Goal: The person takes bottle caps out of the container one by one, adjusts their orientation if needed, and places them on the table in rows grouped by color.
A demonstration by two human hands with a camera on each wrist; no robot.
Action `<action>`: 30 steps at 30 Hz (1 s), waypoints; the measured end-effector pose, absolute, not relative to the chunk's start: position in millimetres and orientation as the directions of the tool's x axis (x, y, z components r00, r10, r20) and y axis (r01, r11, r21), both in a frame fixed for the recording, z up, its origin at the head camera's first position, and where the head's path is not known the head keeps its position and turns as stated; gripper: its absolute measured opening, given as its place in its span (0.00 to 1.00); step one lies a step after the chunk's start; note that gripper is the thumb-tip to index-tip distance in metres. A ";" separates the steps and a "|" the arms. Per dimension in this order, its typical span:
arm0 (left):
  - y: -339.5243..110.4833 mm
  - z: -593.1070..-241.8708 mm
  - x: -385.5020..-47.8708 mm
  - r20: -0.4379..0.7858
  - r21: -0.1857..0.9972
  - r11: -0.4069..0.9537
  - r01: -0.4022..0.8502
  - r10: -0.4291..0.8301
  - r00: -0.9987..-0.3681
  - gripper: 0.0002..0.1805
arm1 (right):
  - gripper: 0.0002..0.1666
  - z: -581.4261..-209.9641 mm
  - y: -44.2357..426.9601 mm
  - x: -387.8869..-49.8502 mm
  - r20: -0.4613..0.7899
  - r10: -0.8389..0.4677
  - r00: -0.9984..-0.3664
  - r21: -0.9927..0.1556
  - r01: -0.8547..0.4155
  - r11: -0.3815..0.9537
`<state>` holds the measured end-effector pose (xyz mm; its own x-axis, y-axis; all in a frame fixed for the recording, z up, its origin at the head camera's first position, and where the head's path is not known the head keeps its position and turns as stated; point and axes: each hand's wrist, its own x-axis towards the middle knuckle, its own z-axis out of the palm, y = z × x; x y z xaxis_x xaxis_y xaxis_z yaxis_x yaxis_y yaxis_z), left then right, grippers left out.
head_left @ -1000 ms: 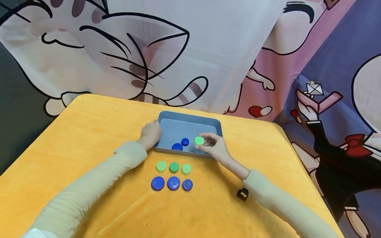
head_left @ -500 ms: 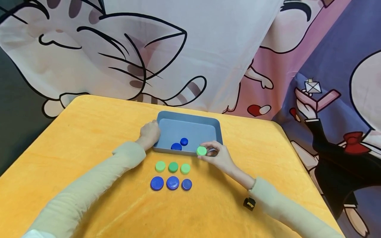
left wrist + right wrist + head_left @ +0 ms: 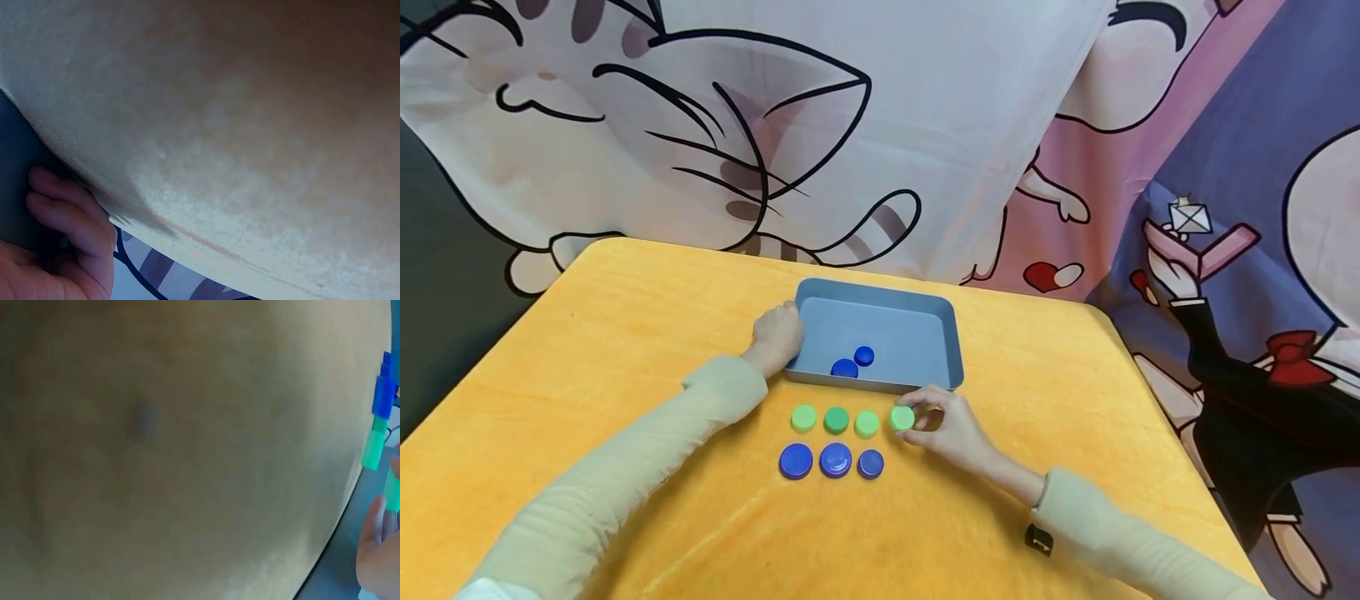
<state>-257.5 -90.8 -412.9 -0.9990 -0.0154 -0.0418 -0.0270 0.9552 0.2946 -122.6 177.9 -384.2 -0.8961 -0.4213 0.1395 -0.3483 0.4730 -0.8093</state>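
My right hand (image 3: pixel 951 432) pinches a light green bottle cap (image 3: pixel 902 418) between thumb and fingers, at the right end of a row of green caps. That row holds two light green caps, one at the left end (image 3: pixel 803 418) and one further right (image 3: pixel 867 424), with a darker green cap (image 3: pixel 837 420) between them. Nearer me lie three blue caps (image 3: pixel 836 460) in a second row. At the left edge of a blue-grey tray (image 3: pixel 887 321), my left hand (image 3: pixel 777 333) grips the rim; its curled fingers (image 3: pixel 75 219) show in the left wrist view. Inside the tray rest two dark blue caps (image 3: pixel 845 368).
A yellow cloth (image 3: pixel 662 325) covers the table. Behind it hangs a curtain (image 3: pixel 970 125) printed with cartoon figures. Beneath the right sleeve sits a small black object (image 3: pixel 1039 540).
The right hand has carried the light green cap from above the tray, over its front edge, toward me to the end of the green row. The left hand has stayed at the tray.
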 end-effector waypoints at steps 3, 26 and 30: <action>-90.1 -412.3 -257.1 -0.038 0.291 0.957 -0.022 -0.011 -0.999 0.16 | 0.20 -390.4 178.3 -122.8 0.132 -0.405 -0.905 -0.790 -0.343 0.509; -90.3 -412.0 -257.0 -0.039 0.292 0.956 -0.022 -0.011 -0.999 0.16 | 0.20 -424.3 188.9 -138.0 0.083 -0.478 -0.875 -0.715 -0.386 0.583; -89.9 -411.7 -256.7 -0.042 0.299 0.954 -0.020 -0.008 -0.999 0.16 | 0.20 -424.3 188.6 -138.2 0.076 -0.482 -0.873 -0.719 -0.383 0.580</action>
